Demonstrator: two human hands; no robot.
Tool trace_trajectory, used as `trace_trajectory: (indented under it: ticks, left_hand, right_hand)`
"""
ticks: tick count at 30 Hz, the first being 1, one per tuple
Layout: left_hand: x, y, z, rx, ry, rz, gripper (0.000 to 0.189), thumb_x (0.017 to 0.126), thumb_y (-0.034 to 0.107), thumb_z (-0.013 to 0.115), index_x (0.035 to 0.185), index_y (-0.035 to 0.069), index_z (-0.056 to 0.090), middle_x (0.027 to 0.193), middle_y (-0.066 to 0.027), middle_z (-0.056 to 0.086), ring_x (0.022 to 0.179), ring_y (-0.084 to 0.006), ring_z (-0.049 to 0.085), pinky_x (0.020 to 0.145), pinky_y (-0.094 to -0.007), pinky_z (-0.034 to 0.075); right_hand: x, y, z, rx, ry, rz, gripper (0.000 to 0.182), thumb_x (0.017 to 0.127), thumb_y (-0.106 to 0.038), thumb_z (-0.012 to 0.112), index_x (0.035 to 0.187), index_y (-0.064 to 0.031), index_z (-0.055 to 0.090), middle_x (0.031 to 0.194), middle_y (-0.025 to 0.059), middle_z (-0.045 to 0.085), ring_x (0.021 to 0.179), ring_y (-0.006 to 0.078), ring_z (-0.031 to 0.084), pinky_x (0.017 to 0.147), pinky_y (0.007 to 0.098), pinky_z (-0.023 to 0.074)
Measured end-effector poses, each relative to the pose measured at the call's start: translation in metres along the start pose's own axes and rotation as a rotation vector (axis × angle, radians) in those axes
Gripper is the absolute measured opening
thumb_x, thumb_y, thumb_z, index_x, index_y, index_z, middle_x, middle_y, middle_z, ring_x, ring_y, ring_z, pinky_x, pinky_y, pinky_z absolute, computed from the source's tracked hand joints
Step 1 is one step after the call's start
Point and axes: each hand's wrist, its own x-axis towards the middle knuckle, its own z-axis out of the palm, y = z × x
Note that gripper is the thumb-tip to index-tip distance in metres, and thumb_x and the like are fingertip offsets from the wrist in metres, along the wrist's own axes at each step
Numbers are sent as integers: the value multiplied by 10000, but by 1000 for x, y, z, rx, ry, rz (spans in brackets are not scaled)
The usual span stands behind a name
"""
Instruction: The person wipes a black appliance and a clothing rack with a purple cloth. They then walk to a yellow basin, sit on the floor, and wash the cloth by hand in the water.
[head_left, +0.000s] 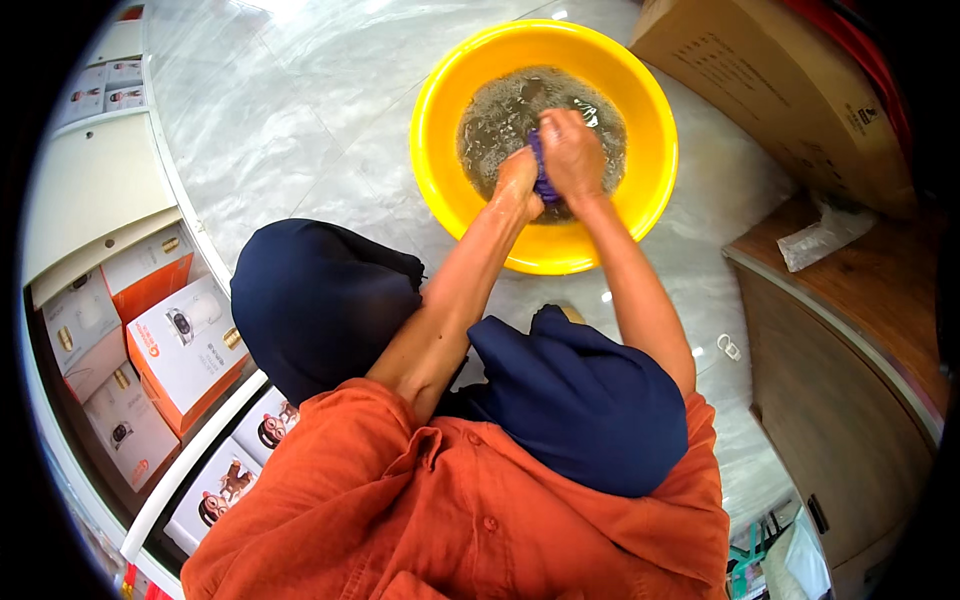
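Both of my hands are over a yellow plastic basin (435, 142) that stands on the floor. Murky, sudsy water (495, 105) covers its bottom. Between my hands is a bunched purple cloth (545, 169), wet-looking and mostly hidden by my fingers. My left hand (520, 176) grips it from the left, with the skin wet. My right hand (571, 154), a little blurred, is closed around it from the right and reaches farther up. The cloth's lower end hangs close to the water; whether it touches the surface I cannot tell.
A large cardboard box (750, 82) leans at the upper right, beside a wooden cabinet (840, 390) with a clear plastic bag (829, 234) on top. White shelves (97, 187) at left hold boxed appliances (187, 345). A small white ring-shaped item (728, 347) lies on the grey tiled floor (300, 135).
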Motion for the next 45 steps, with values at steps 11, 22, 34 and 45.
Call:
trace_trajectory:
  ticks: [11,22,34,45]
  left_hand:
    - [3,10,-19,-73,556,83,600,779,234,639,1263,-78,469,1256,-270,492,1182,-363,467,1044,-382,308]
    - [-1,-11,-23,255,400,54,549,890,461,497,1176,-6,544,1151,-232,552,1114,-369,494,984,-484,345]
    - [-21,9,-32,-1210,-567,-175,322,930,433,470,986,131,565,951,-71,619,876,-212,604,786,-381,513]
    - [-1,-1,2,-1291,-503,-201,223,950,254,417,997,95,566,941,-106,623,783,-214,630,697,-363,549]
  right_hand:
    - [-36,6,2,-431,-453,261,615,884,-364,560,1418,-173,320,1496,222,145,1376,423,140,984,666,262]
    - [-29,17,-2,-201,-323,144,401,778,-120,612,1160,-18,548,1066,271,521,1006,449,505,870,477,433]
    - [-39,-72,-7,-86,-150,-309,164,786,-246,618,897,-129,646,862,133,626,748,327,633,659,411,514]
    - [-18,-39,-22,-96,-119,71,306,798,-169,544,1090,-120,622,1069,210,535,908,386,596,789,435,505]
